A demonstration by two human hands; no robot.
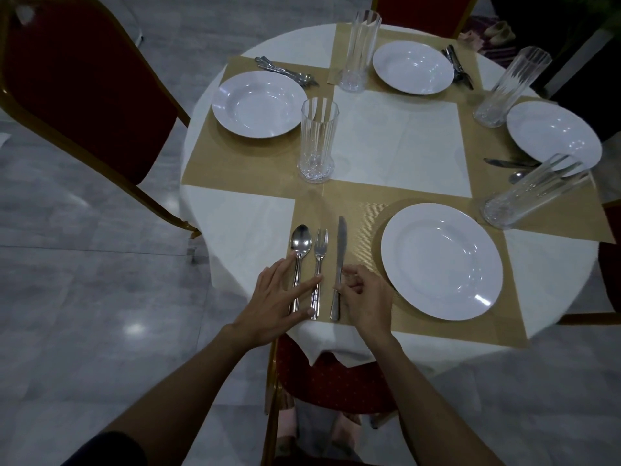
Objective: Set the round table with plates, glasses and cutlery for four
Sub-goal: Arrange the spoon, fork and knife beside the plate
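Note:
On the near gold placemat (363, 210) lie a spoon (300, 245), a fork (320, 253) and a knife (340, 250), side by side, left of a white plate (441, 260). My left hand (275, 304) rests flat with spread fingers on the spoon and fork handles. My right hand (364, 297) pinches the knife's handle between thumb and fingers. Three more white plates (258, 104) (412, 67) (554, 136) sit on the other mats, each with a tall ribbed glass (317, 139) (359, 52) (512, 87) nearby. A fourth glass (534, 191) stands beyond the near plate.
Bundled cutlery lies by the left plate (285, 71), the far plate (457, 65) and the right plate (510, 163). Red chairs with gold frames stand at the left (84, 89), under the near table edge (329, 381) and at the far side. White tablecloth (400, 139) shows in the middle.

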